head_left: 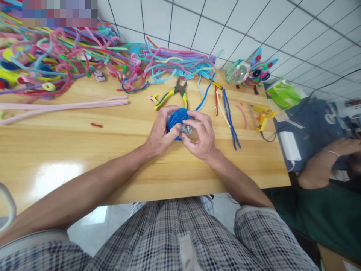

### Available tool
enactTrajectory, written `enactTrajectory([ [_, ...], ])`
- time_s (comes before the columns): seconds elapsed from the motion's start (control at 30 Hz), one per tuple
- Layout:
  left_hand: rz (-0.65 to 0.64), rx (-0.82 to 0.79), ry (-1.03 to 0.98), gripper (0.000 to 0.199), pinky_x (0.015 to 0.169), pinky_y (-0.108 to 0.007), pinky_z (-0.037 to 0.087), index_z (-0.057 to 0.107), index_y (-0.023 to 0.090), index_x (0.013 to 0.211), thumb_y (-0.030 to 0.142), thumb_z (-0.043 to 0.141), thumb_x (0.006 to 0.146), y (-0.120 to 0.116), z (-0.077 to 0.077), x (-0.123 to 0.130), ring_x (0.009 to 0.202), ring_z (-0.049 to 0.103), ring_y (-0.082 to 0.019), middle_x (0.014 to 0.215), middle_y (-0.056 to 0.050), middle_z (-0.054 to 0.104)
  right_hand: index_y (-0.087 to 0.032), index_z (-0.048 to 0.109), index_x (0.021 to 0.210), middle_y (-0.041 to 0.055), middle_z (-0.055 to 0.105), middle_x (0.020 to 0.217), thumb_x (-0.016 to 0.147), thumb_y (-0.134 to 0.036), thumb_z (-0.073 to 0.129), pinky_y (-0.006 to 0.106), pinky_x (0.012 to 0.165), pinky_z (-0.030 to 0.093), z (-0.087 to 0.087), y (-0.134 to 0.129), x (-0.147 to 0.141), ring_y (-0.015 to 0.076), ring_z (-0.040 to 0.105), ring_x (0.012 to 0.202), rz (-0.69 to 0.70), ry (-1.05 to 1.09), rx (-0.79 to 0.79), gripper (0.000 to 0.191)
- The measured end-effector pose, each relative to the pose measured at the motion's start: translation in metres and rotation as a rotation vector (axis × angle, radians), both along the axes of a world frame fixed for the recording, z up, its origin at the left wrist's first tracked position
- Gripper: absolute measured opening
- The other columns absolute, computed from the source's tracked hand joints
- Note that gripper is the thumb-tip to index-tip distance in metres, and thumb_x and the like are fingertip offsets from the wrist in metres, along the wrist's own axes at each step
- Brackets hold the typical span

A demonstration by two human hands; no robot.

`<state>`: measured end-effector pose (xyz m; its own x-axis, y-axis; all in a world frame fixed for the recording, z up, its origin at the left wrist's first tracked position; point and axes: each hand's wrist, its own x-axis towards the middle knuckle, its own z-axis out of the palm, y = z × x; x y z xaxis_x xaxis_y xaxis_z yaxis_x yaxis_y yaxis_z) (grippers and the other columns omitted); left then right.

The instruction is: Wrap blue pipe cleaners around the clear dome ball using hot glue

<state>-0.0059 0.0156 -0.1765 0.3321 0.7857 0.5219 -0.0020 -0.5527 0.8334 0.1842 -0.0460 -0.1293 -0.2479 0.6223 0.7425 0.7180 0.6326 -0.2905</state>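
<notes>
Between my two hands, just above the wooden table (118, 150), is a clear ball partly wrapped in blue pipe cleaner (178, 117). My left hand (163, 131) curls round its left side, thumb across the front. On the right, my right hand (200, 134) grips the uncovered clear part with bent fingers. Part of the ball is hidden by my fingers. Just behind it lie pliers (176, 93) with yellow-green handles, jaws pointing away. Loose blue pipe cleaners (230, 120) lie to the right of my right hand.
Heaps of coloured pipe cleaners (180, 62) line the white tiled wall. At right are a yellow glue gun (263, 116) with its cord, a white power box (290, 146) and a finished animal figure (257, 71). Beyond the table's right edge sits another person (324, 203).
</notes>
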Motion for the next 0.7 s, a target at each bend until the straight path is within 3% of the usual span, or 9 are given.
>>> enactTrajectory([
  [0.13,-0.025,0.02,-0.013,0.054,0.123,-0.054,0.057,0.056,0.028,0.152,0.067,0.053,0.114,0.0004,0.0007,-0.001,0.141,0.065,-0.033,0.148,-0.015,0.065,-0.029,0.065,0.139,0.015,0.075,0.142,0.097,-0.021,0.074,0.059,0.106,0.065,0.0012,0.0001,-0.0014,0.035,0.074,0.13,-0.024,-0.026,0.008,0.043],
  [0.43,0.011,0.021,0.005,0.061,0.117,-0.052,0.062,0.057,0.026,0.149,0.072,0.059,0.11,0.0018,0.0004,-0.0001,0.135,0.069,-0.032,0.143,-0.014,0.068,-0.027,0.064,0.137,0.0164,0.075,0.14,0.098,-0.021,0.074,0.058,0.104,0.066,0.0006,0.0003,-0.0021,0.0342,0.074,0.128,-0.022,-0.016,0.03,0.041],
  [0.57,-0.02,-0.025,-0.001,0.058,0.118,-0.052,0.061,0.057,0.028,0.149,0.072,0.054,0.113,0.0013,0.0019,-0.0016,0.135,0.069,-0.031,0.144,-0.013,0.068,-0.029,0.064,0.14,0.0148,0.074,0.144,0.097,-0.021,0.074,0.059,0.106,0.064,-0.0003,-0.0006,0.0014,0.0351,0.073,0.131,-0.021,-0.03,-0.009,0.045],
  [0.7,0.039,0.007,0.032,0.062,0.116,-0.052,0.062,0.056,0.025,0.147,0.073,0.06,0.109,0.0012,0.0014,0.001,0.133,0.07,-0.032,0.142,-0.014,0.068,-0.029,0.065,0.142,0.0142,0.073,0.148,0.096,-0.021,0.074,0.06,0.109,0.062,-0.0012,-0.0014,0.0034,0.0361,0.071,0.135,-0.01,-0.021,-0.058,0.047],
])
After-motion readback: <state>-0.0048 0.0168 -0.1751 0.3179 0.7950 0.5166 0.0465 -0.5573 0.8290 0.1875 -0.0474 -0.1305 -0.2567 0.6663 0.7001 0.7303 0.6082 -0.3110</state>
